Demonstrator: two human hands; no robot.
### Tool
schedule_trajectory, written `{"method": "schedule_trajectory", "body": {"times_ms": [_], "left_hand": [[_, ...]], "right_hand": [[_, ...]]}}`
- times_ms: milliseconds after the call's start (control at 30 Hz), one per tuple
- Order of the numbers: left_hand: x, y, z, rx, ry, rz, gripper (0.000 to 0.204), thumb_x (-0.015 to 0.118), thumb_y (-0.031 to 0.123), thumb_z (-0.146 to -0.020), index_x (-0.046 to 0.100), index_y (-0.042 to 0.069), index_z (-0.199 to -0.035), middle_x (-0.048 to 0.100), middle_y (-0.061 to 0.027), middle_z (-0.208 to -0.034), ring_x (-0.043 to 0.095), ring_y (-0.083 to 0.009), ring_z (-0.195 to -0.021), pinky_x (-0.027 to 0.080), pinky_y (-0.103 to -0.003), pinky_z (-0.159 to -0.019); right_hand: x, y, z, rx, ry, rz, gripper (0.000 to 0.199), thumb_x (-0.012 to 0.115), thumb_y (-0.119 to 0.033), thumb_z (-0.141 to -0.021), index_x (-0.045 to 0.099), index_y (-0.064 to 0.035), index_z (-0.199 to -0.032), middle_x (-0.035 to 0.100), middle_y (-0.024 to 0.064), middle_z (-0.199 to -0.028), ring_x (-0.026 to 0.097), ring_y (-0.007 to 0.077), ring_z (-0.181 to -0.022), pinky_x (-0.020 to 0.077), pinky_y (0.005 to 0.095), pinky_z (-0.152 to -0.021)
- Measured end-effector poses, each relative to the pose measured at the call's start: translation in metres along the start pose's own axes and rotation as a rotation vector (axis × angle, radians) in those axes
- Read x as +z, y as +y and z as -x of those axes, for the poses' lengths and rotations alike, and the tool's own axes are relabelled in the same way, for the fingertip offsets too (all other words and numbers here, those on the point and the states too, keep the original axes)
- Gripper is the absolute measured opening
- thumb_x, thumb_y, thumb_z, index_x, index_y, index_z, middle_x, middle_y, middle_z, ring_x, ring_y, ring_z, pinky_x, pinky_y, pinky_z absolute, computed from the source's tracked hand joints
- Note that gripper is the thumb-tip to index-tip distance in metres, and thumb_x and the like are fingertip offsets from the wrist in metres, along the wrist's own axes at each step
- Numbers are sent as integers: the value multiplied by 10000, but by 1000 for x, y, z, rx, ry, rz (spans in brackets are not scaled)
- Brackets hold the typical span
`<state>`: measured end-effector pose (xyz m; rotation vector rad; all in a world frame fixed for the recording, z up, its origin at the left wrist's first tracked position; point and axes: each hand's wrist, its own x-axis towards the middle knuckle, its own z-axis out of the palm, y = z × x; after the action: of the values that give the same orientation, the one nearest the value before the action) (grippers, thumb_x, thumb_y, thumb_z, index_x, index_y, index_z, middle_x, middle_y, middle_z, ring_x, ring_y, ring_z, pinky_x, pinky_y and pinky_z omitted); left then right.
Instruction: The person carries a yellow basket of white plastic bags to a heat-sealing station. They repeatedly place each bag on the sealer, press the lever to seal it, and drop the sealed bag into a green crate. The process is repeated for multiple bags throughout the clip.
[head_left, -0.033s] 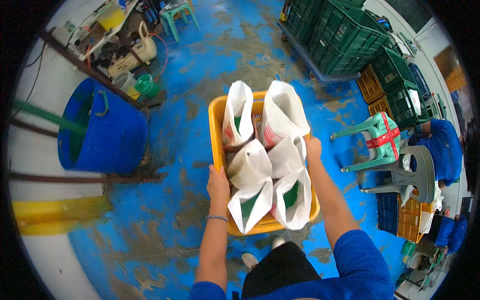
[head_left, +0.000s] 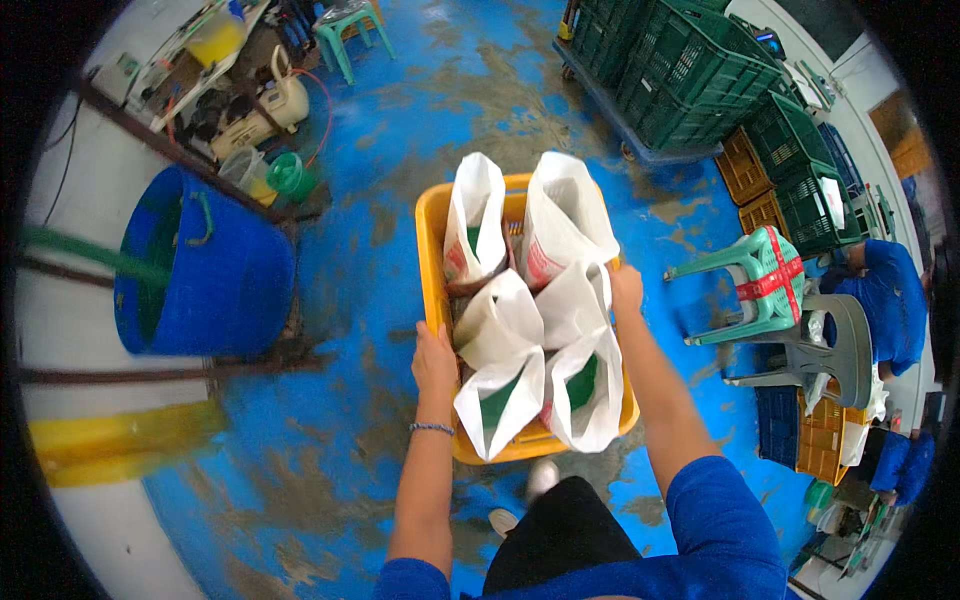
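I carry a yellow plastic crate [head_left: 433,250] in front of me, over the blue floor. Upright in it stand several white sacks [head_left: 570,215] with gaping tops and red print on some sides. Green shows inside the nearest sacks, but what it is I cannot make out. My left hand [head_left: 435,362] grips the crate's left rim, and a braided bracelet circles that wrist. On the opposite rim, my right hand [head_left: 626,290] is closed, its fingers partly hidden by the side of the crate. Both my forearms reach forward from blue sleeves.
At left stand a large blue tub [head_left: 240,270], a green bucket [head_left: 291,175] and an air compressor [head_left: 268,115]. Green crates [head_left: 690,85] are stacked on a trolley at far right. Nearer are a green stool [head_left: 772,275], a grey chair [head_left: 845,335] and people in blue [head_left: 893,300].
The crate and both hands sit slightly higher in the picture. One of my shoes has shifted a little, below the crate. Both hands keep their grip.
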<state>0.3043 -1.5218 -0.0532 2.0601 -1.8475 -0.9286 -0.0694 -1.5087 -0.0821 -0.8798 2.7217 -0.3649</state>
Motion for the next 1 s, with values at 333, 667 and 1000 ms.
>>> {"method": "schedule_trajectory", "body": {"times_ms": [333, 667, 1000], "left_hand": [[-39, 114, -388, 114, -46, -4, 345, 412, 288, -967, 417, -35, -1088, 606, -293, -959, 587, -452, -878, 471, -509, -746], [-41, 253, -775, 249, -160, -151, 388, 397, 320, -971, 422, -32, -1131, 598, -280, -979, 605, -434, -853, 491, -500, -738], [14, 439, -1128, 381, -222, -151, 363, 419, 318, -961, 422, -24, -1082, 599, -286, -949, 590, -453, -842, 476, -516, -714]], "right_hand": [[57, -252, -260, 94, 66, 9, 548, 556, -546, -819, 695, -22, -904, 665, 220, -901, 649, 393, -845, 517, 483, -745], [107, -447, -527, 383, 89, -103, 540, 551, -535, -821, 695, -20, -899, 658, 231, -921, 640, 394, -887, 509, 477, -775], [129, -602, -834, 488, 122, -68, 528, 522, -517, -842, 693, -19, -882, 660, 229, -884, 645, 396, -848, 518, 471, -748]]}}
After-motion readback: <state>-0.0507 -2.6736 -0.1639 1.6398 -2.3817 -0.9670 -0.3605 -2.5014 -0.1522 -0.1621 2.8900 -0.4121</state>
